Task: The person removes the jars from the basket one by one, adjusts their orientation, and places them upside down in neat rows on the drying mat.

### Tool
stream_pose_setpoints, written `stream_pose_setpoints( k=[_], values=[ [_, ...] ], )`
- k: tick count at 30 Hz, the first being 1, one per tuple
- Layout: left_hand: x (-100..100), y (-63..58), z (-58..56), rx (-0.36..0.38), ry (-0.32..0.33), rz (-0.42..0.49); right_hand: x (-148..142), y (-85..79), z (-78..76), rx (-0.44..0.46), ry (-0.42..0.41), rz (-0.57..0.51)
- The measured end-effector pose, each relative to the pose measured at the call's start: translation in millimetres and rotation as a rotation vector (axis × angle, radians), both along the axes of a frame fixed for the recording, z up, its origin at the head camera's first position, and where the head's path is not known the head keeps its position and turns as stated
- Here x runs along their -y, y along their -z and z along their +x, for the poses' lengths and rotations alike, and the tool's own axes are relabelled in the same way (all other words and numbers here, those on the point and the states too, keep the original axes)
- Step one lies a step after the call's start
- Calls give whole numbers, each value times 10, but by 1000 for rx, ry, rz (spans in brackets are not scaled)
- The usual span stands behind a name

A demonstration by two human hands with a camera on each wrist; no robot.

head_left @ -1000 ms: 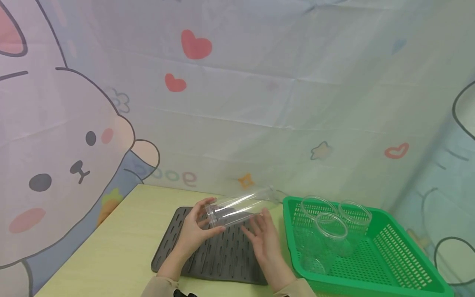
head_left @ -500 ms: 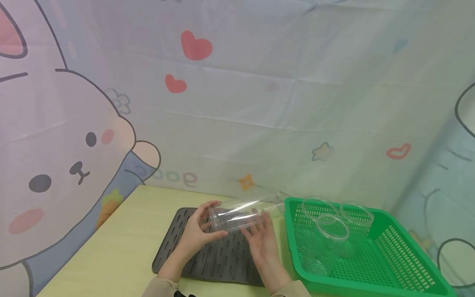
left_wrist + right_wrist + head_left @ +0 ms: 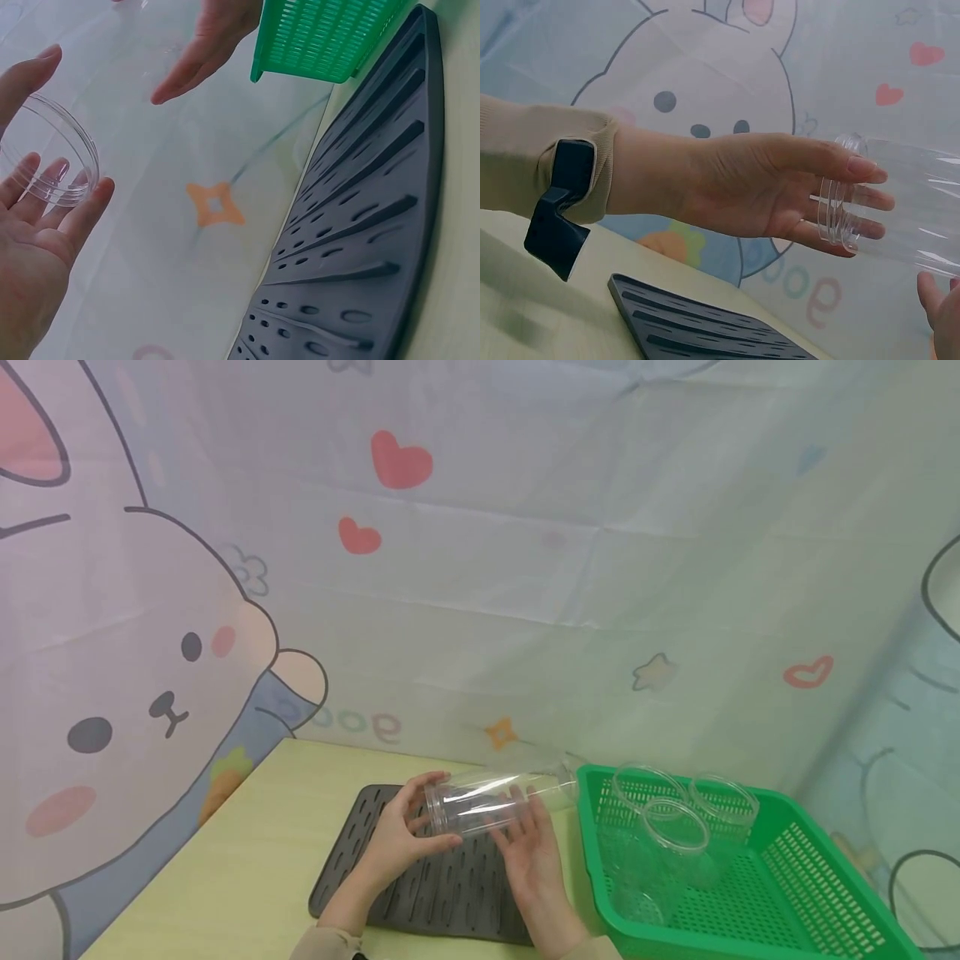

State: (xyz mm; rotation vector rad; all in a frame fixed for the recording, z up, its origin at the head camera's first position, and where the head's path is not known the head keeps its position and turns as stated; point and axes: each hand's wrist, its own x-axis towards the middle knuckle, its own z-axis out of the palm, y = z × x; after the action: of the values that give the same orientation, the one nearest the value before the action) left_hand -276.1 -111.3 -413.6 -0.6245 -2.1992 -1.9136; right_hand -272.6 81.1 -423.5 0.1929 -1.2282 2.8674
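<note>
A clear plastic jar lies nearly level in the air above a dark grey slotted mat, its far end tilted slightly up to the right. My left hand grips its threaded mouth, thumb on the near side and fingers on the far side. My right hand is under and beside the jar's body, with fingers extended and palm turned up toward it. In the left wrist view the jar's ridged rim rests between left thumb and fingers, and the right hand shows at the top.
On the right stands a green perforated basket with several clear jars, one of them near the front, mouths up. The pale yellow table runs up to a printed cloth backdrop at the back.
The jar has shifted slightly right and its far end has lowered, so it lies closer to level. Both hands have moved a little with it, the left keeping its grip at the mouth.
</note>
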Motion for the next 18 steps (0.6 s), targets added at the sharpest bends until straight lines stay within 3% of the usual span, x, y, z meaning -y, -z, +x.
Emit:
stream_pose_setpoints(
  k=[9, 18],
  values=[
    [23, -10, 2, 11, 12, 1, 17, -43, 6, 18, 11, -9],
    [57, -14, -3, -26, -8, -20, 33, -80, 10, 13, 13, -48]
  ],
)
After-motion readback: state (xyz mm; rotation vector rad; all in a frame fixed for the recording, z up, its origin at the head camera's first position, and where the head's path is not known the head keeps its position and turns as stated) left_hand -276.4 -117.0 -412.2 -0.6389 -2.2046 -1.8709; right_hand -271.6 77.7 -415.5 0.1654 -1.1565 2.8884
